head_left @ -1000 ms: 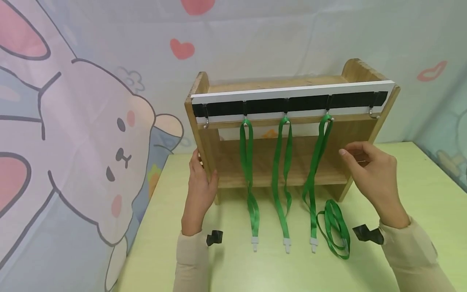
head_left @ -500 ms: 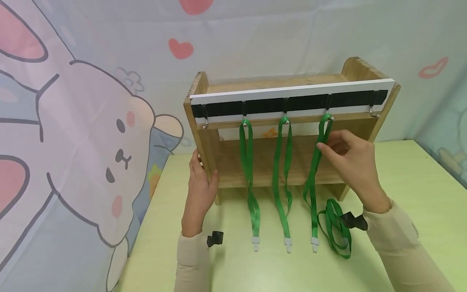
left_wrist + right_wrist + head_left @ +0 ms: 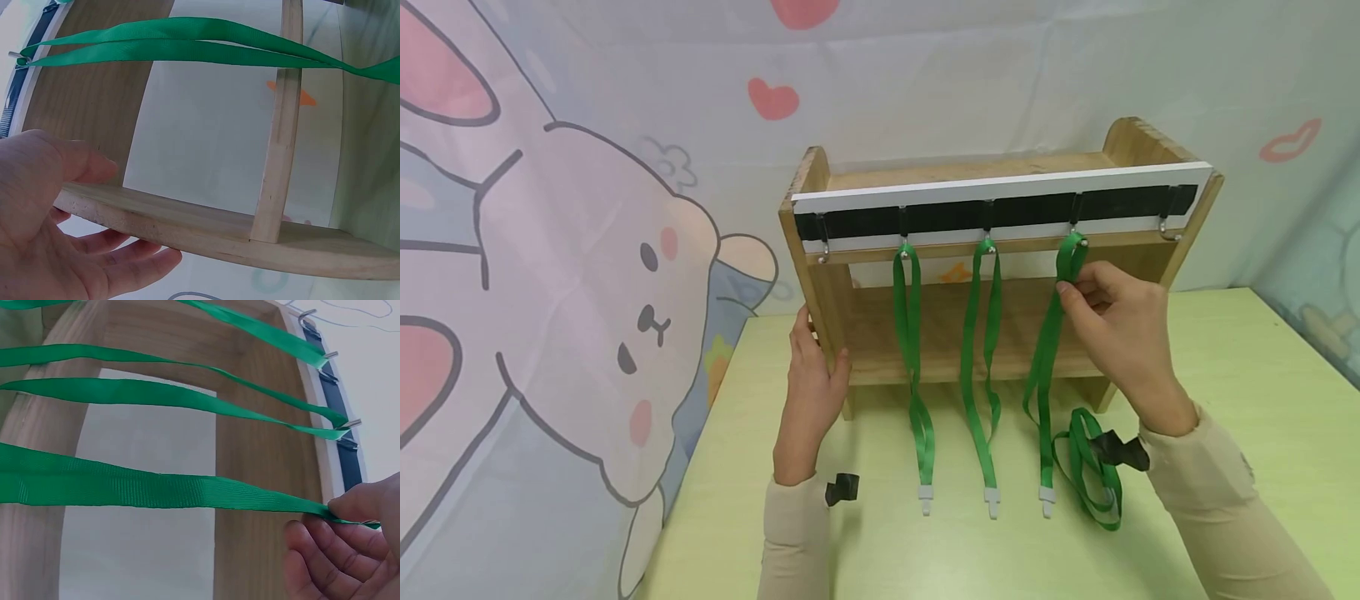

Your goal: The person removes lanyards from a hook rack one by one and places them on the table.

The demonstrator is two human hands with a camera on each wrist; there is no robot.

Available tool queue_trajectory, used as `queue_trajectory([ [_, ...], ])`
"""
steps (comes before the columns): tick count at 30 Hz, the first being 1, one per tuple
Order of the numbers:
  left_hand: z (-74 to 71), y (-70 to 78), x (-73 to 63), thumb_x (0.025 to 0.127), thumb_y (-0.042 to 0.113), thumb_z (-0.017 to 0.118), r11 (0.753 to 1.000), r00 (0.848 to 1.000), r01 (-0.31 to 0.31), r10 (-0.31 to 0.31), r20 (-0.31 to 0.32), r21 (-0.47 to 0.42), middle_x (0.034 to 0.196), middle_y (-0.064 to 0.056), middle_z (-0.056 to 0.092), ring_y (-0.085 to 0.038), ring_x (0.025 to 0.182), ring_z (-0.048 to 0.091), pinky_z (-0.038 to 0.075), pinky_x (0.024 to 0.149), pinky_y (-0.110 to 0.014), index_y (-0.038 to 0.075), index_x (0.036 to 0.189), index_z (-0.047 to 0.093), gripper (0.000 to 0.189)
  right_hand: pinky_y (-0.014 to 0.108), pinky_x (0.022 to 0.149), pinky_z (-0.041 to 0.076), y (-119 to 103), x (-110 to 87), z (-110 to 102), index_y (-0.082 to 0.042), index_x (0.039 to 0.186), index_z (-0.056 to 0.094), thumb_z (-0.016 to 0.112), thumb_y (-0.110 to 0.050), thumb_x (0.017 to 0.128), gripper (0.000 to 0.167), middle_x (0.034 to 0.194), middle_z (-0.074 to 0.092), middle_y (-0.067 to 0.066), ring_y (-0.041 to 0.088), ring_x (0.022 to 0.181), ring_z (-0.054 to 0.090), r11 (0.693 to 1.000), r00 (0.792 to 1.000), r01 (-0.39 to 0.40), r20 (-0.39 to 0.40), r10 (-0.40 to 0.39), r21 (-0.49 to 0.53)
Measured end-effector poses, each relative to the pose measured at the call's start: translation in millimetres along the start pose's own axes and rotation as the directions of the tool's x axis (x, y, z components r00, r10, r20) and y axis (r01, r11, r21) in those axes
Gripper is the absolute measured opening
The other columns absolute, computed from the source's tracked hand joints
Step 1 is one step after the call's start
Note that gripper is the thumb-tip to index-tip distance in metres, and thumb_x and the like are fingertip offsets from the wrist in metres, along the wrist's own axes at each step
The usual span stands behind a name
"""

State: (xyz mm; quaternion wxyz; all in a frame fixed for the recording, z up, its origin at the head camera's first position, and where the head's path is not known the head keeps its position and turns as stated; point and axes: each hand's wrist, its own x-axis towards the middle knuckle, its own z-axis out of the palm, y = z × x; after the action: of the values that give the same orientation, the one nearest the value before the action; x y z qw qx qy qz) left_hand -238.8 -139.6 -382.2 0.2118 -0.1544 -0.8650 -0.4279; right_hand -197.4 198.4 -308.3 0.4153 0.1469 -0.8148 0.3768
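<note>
My right hand pinches the green lanyard on the right between thumb and forefinger, just below its hook; in the right wrist view the strap runs flat into the pinch. This lanyard still loops over its hook, its grey clip hanging over the table. With my left hand I hold the left side panel of the wooden shelf, thumb inside and fingers outside. Beside it hang a middle lanyard and a left lanyard, each on its own hook.
A white rail with a black strip runs across the shelf's top front. Its leftmost hook and rightmost hook carry no lanyard. A coiled green lanyard lies on the pale table under my right wrist. A printed cloth hangs behind.
My right hand has moved left from beside the shelf's right panel to the right lanyard and now pinches it, drawing its two straps together. The left hand has stayed in place.
</note>
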Motion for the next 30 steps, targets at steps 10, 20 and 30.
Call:
queue_trajectory([
  [10,1.1,-0.7,-1.8,0.1,0.004,0.056,1.0,1.0,0.024,-0.024,0.004,0.008,0.148,-0.03,0.029,-0.047,0.128,0.047,0.049,0.095,-0.058,0.001,0.157,0.006,0.076,0.007,0.06,0.045,-5.9,-9.7,-8.9,0.009,0.09,0.072,0.067,0.01,0.087,0.006,0.072,0.069,0.014,-0.013,0.063,0.056,1.0,1.0,0.005,-0.001,-0.005,0.026],
  [20,1.8,-0.1,-5.7,0.1,0.004,0.057,0.999,1.0,0.028,-0.028,-0.002,0.016,0.147,-0.032,0.029,-0.048,0.126,0.048,0.049,0.095,-0.059,0.0,0.156,0.005,0.077,0.007,0.06,0.046,-5.4,-42.1,-8.4,0.007,0.089,0.072,0.068,0.009,0.087,0.005,0.074,0.07,0.013,-0.013,0.065,0.059,0.997,0.996,-0.075,0.054,0.073,0.03],
  [30,2.8,0.7,-1.4,0.099,0.002,0.057,1.0,1.0,-0.009,0.009,-0.015,0.014,0.148,-0.03,0.029,-0.048,0.126,0.047,0.049,0.096,-0.059,-0.001,0.156,0.006,0.076,0.009,0.064,0.047,-5.6,-78.0,-15.0,-0.002,0.085,0.071,0.07,0.006,0.088,0.008,0.074,0.072,0.006,-0.011,0.069,0.063,0.986,0.975,-0.166,0.152,0.163,0.007],
])
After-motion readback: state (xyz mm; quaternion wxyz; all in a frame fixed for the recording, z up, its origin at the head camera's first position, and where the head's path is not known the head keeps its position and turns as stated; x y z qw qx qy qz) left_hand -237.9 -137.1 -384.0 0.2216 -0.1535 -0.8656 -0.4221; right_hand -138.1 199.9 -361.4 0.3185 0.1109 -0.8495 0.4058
